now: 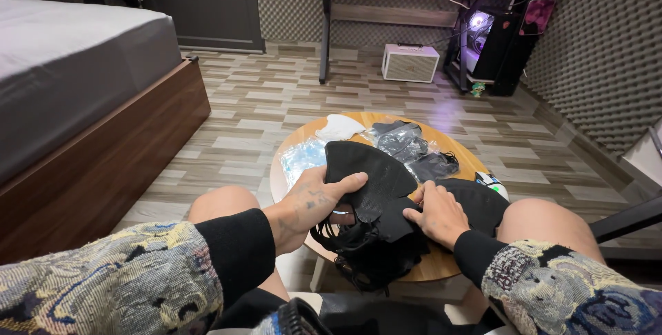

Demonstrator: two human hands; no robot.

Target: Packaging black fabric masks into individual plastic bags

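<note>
Seated view over a small round desk (452, 266). We see the left hand (314, 204) closed on a black face mask (369, 176), thumb on top, lifting it off a heap of black masks (372, 252) at the near edge. The right hand (438, 214) lies flat, gripping nothing, pressing the heap down. We judge the step to be separating one mask; the tangled ear loops call for a steadying hold. Counted: one white mask (338, 127), about two clear packets (403, 142), one bluish packet (300, 156); the heap's number is uncertain.
</note>
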